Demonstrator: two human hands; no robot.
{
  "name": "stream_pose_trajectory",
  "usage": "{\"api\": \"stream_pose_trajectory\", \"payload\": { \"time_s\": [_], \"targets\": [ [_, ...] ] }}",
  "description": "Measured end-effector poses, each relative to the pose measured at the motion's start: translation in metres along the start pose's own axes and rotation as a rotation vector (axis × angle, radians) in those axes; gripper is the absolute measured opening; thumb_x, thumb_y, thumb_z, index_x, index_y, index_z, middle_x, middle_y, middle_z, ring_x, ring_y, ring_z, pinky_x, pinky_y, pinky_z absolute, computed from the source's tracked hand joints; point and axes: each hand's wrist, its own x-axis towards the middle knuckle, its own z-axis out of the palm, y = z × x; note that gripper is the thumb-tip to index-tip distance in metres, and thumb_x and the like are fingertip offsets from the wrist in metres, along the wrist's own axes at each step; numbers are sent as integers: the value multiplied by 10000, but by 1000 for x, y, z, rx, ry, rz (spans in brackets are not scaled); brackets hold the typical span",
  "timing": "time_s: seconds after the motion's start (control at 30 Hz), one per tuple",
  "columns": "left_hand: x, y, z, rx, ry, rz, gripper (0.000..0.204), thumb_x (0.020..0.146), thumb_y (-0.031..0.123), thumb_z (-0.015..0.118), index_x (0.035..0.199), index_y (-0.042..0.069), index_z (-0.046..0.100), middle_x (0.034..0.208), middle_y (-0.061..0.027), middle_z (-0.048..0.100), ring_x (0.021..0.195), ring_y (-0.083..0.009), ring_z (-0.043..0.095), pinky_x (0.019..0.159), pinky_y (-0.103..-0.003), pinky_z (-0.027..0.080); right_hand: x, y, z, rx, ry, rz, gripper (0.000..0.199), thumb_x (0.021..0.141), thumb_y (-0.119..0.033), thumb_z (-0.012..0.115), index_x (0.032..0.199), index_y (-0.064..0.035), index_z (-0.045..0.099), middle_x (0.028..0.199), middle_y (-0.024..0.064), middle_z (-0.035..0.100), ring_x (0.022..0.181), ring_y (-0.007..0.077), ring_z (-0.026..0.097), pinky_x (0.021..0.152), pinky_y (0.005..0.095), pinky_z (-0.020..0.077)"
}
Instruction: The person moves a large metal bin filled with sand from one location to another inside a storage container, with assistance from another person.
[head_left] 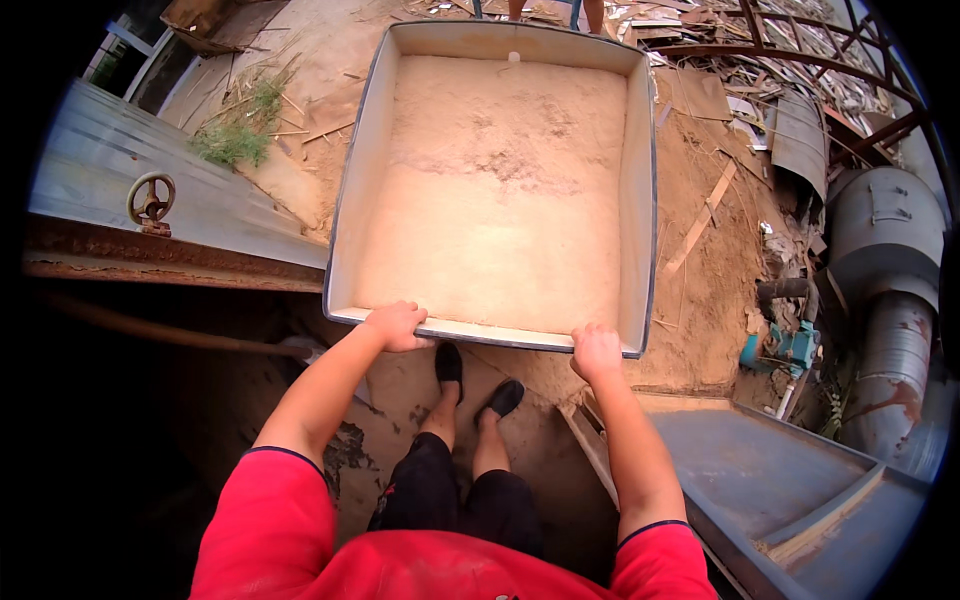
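Observation:
In front of me is a large rectangular tub [640, 200] with pale inner walls and a dark rim. A layer of light tan sawdust-like material [480, 240] covers its bottom, with a darker patch near the middle. My left hand [396, 326] grips the near rim towards its left end, fingers curled over the edge. Close to the near right corner, my right hand [597, 352] is closed round the same rim. Both arms are stretched forward. At the tub's far side, parts of another person's legs [594, 14] show; that person's hands cannot be made out.
A rusty beam with a handwheel [151, 203] lies left. To the right stand a blue-grey metal frame [800, 480], a teal motor [790, 348] and a grey cylindrical tank [885, 225]. A loose plank [700, 220] and piled wood scraps [700, 25] lie beyond.

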Motion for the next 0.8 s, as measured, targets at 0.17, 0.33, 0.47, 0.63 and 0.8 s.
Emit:
{"api": "stream_pose_trajectory", "payload": {
  "time_s": [0.17, 0.33, 0.47, 0.63, 0.8],
  "targets": [
    [18, -6, -6, -29, -145, 37, 517, 751, 452, 616, 1063, 49, 534, 1084, -141, 524, 1075, -307, 487, 897, -414, 425, 13, 19, -5, 127, -151, -167, 278, 661, -175, 598, 931, -125, 639, 943, 86, 600, 965, 255, 560, 816, 375, 470],
    [11, -4, -13, -65, -95, -7, 476, 726, 386, 626, 1061, 60, 534, 1083, -125, 525, 1079, -285, 487, 904, -400, 421, 20, 13, -8, 264, -156, -94, 316, 639, -164, 588, 948, -133, 644, 1003, 81, 577, 1024, 265, 511, 911, 371, 394],
    [17, -6, -10, -28, -91, 0, 478, 718, 377, 631, 1070, 68, 533, 1083, -118, 524, 1076, -278, 486, 910, -396, 417, 23, 16, -3, 263, -132, -78, 331, 624, -167, 603, 950, -135, 647, 980, 78, 574, 1014, 266, 508, 894, 375, 394],
    [19, -4, -23, -43, -97, -19, 495, 728, 387, 622, 1088, 60, 529, 1105, -121, 519, 1096, -281, 476, 930, -402, 404, 19, 11, -10, 249, -122, -67, 324, 605, -178, 634, 926, -132, 650, 971, 77, 574, 992, 262, 510, 886, 376, 393],
    [21, -1, -24, -49, -149, -22, 496, 747, 391, 604, 1105, 57, 526, 1102, -133, 510, 1105, -281, 471, 939, -415, 394, 26, 17, -12, 265, -165, -75, 355, 603, -196, 654, 951, -128, 627, 995, 85, 554, 1005, 261, 498, 855, 391, 390]
  ]
}}
